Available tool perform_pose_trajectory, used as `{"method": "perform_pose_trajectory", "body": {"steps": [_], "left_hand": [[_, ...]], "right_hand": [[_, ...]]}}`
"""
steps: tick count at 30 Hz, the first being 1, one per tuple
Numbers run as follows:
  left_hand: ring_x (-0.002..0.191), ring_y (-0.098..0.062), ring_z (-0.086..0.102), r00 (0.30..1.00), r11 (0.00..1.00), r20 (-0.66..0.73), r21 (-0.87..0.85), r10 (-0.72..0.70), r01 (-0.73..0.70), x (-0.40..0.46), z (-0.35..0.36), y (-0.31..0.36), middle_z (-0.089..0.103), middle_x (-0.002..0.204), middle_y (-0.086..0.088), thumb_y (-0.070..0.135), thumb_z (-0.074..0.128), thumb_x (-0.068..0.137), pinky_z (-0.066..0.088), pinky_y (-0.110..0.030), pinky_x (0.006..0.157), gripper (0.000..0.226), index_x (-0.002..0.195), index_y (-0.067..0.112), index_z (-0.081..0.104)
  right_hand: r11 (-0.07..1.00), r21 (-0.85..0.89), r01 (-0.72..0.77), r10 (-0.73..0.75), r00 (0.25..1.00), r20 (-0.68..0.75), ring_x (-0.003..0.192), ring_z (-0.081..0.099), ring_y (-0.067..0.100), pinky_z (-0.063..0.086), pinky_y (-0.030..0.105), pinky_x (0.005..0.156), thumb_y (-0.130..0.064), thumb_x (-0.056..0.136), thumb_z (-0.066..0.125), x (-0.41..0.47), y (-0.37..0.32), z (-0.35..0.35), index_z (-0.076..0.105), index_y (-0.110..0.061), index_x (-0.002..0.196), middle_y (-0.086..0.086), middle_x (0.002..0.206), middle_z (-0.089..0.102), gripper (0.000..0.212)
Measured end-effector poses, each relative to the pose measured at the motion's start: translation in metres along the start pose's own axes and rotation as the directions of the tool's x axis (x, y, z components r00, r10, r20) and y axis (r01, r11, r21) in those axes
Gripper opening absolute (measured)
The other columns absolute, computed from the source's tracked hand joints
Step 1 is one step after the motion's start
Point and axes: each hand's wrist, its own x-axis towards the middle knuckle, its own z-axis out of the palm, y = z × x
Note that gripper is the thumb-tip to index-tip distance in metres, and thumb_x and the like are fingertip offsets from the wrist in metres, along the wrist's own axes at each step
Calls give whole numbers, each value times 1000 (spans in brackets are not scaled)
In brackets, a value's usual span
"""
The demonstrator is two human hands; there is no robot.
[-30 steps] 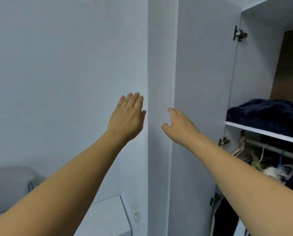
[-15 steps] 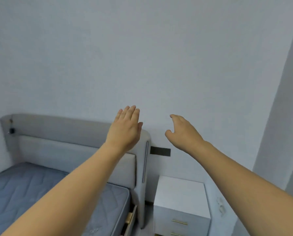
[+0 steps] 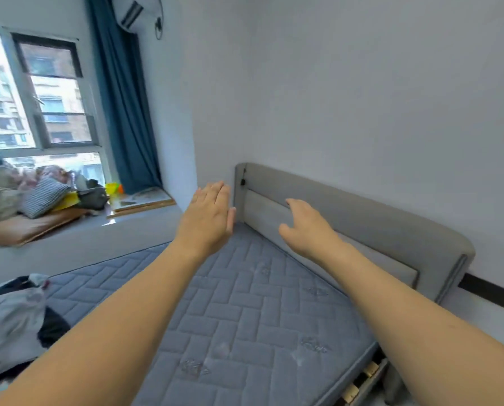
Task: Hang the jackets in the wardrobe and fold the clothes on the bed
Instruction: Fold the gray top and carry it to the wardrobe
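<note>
Both my arms reach out over the bed [image 3: 245, 312], a blue quilted mattress with a grey padded headboard [image 3: 377, 227]. My left hand [image 3: 208, 218] is held flat with straight fingers and holds nothing. My right hand [image 3: 306, 227] hangs beside it with loosely bent fingers, also empty. A heap of clothes [image 3: 10, 323], pale grey and black, lies on the mattress at the left edge, well away from both hands. The wardrobe is out of view.
A window seat [image 3: 69, 227] at the left holds cushions, bags and bedding under a window with a blue curtain [image 3: 121, 92]. The bed frame's slats [image 3: 362, 379] show at the lower right. A white wall runs behind the headboard.
The view has swung left from the open wardrobe, past the bedside table, to the bed and window. Both hands stay raised and empty in the same pose.
</note>
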Motion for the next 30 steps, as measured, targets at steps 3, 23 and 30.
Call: {"method": "perform_pose_trajectory", "body": {"steps": [3,23,30], "left_hand": [[143,-30,25,997,993,14,82,-82,81,-44,-31,-89,30,155,-16,28,40,102,15,-41,119,54,149,2,31],[131,-34,41,680,654,106,414,-726,634,-335,-81,-509,45,144,-20,21,50,98,27,-42,111,46,138,-2,46],[136,-30,38,498,528,191,434,-846,730,-396,-34,-634,39,150,-17,19,47,98,23,-37,114,49,144,2,40]], "right_hand": [[993,82,82,-86,995,42,139,32,27,28,33,110,-23,96,46,13,-86,53,30,-7,148,12,154,31,57],[833,435,341,-534,703,469,122,48,30,41,39,98,-20,92,50,55,-445,436,46,-6,131,11,137,48,42],[845,456,280,-519,639,568,90,54,26,47,37,76,-17,85,47,97,-508,582,53,-12,100,5,101,56,16]]}}
